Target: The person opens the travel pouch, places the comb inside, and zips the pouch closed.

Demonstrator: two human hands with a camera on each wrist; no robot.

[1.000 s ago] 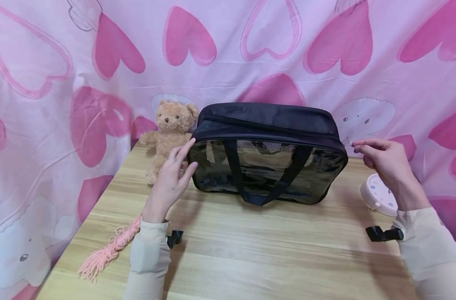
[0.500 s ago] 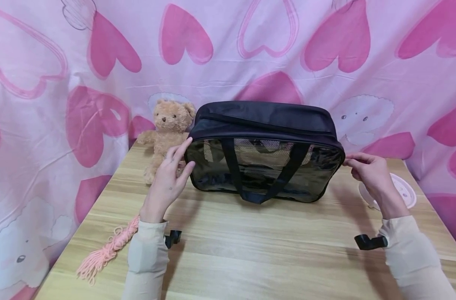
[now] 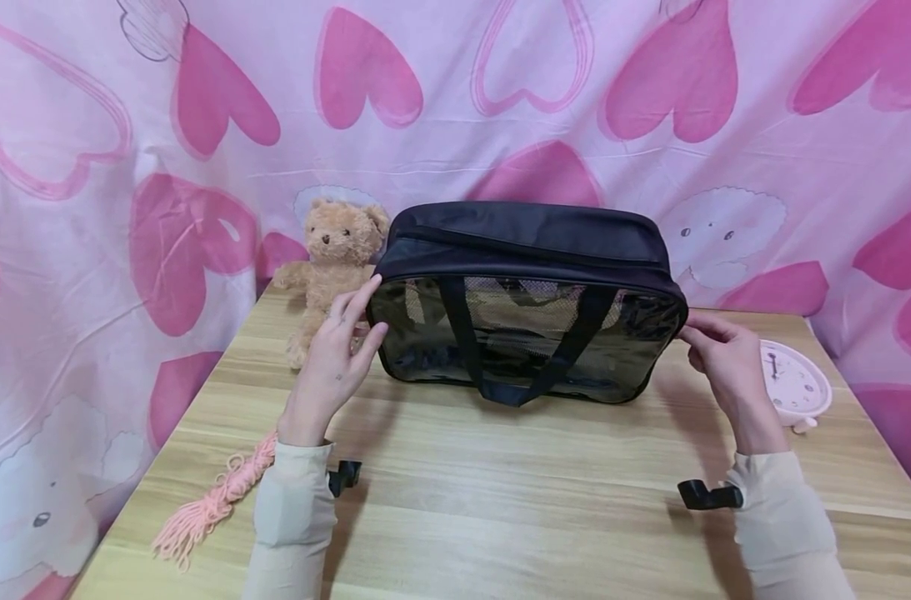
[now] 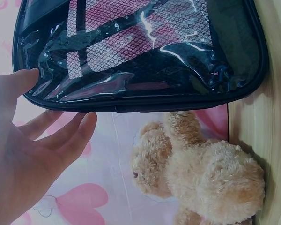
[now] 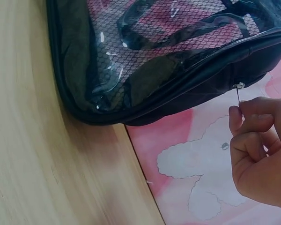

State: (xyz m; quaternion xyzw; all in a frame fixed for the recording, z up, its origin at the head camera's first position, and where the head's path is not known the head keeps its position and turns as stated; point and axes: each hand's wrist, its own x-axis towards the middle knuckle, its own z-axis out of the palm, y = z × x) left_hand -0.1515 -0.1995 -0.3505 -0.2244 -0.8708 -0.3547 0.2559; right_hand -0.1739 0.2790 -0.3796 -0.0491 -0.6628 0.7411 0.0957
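A black bag with see-through front panel and two-strap handle stands upright on the table. My left hand touches its left end with fingers loosely extended; in the left wrist view the thumb lies at the panel's edge and the other fingers stay at the side. At the right end, my right hand pinches a small metal zipper pull between thumb and forefinger, plainly seen in the right wrist view. A zipper line runs across the bag's top.
A tan teddy bear sits left of the bag. Pink yarn lies near the left sleeve. A pink clock is right of the right hand. A heart-patterned curtain hangs behind the wooden table.
My right hand has moved left and nearer to me, from just off the bag's right end to close against it. The left hand and the bag have hardly moved.
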